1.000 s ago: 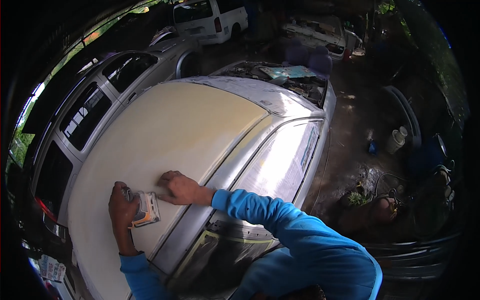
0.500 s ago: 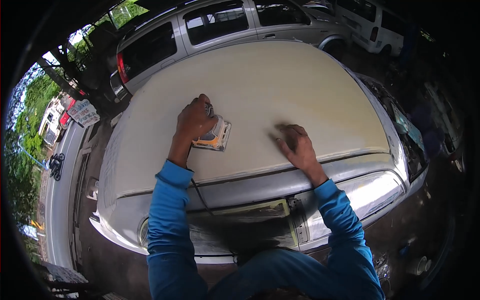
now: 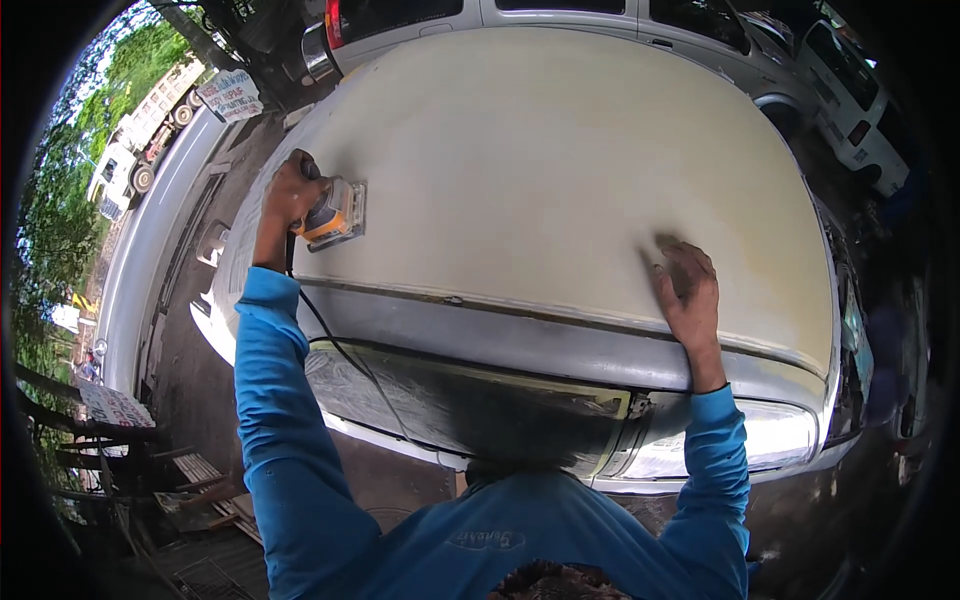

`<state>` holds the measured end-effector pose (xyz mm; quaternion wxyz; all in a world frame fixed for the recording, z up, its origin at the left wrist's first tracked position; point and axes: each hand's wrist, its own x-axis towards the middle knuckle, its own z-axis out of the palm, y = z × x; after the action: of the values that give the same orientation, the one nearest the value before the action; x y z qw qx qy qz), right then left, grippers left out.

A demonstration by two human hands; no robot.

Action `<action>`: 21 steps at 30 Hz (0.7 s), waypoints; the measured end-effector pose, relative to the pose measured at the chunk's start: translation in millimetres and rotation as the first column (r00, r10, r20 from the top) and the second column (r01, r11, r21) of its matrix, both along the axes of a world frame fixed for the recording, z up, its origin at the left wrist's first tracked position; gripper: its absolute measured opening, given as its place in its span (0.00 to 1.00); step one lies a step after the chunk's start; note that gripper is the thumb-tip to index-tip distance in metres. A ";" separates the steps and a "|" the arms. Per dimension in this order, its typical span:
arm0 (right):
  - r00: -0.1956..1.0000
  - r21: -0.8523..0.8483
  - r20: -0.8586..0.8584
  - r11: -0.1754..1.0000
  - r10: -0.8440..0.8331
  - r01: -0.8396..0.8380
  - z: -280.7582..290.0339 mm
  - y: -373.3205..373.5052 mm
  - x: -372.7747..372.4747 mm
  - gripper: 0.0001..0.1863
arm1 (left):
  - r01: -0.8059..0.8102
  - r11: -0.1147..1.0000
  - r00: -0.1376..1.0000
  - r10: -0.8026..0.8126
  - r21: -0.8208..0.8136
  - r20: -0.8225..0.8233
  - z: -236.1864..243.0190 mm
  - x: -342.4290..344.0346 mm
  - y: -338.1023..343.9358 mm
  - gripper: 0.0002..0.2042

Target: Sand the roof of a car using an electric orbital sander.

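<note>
My left hand [image 3: 292, 190] is closed around an orange and dark grey electric sander [image 3: 335, 218]. Its flat square pad lies on the cream-coloured car roof [image 3: 520, 170], near the roof's left end. A black power cord [image 3: 350, 355] trails from the tool down over the roof edge and the car's side window. Farther right, my right hand [image 3: 692, 300] holds nothing, its fingers spread and partly bent over the roof near its close edge. Shadow lies around the fingertips; I cannot tell whether they touch the surface.
A dark groove [image 3: 480, 305] runs along the roof's near edge, above the masked side window [image 3: 480, 400]. Behind the roof stands a silver vehicle [image 3: 560, 30], with a white van [image 3: 860, 90] at far right. At left, a truck [image 3: 150, 140] stands beyond a pale barrier.
My left hand and the sander have moved left across the roof. My right hand has shifted right, still spread. The whole view has swung, bringing more of the truck into sight.
</note>
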<state>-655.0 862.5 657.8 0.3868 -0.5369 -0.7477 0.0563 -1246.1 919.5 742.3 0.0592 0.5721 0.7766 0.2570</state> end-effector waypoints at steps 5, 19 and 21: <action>0.999 -0.045 0.001 0.998 0.043 -0.043 -2.5 1.7 1.0 0.18 | -0.048 0.999 0.998 0.048 0.020 -0.042 -5.6 -13.9 -32.7 0.26; 0.784 -0.030 -0.018 0.783 0.621 -0.621 40.0 -8.5 -185.5 0.49 | 0.207 0.973 0.960 -0.181 0.105 -0.213 11.0 150.6 -73.3 0.25; 0.733 -0.006 -0.001 0.733 0.680 -0.680 41.9 1.9 -232.7 0.55 | 0.194 0.975 0.964 -0.168 0.112 -0.206 11.0 151.3 -75.6 0.26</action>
<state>-887.6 864.4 699.7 0.3372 -0.2278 -0.8923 0.1955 -1094.8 843.8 753.3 -0.0318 0.6659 0.7045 0.2436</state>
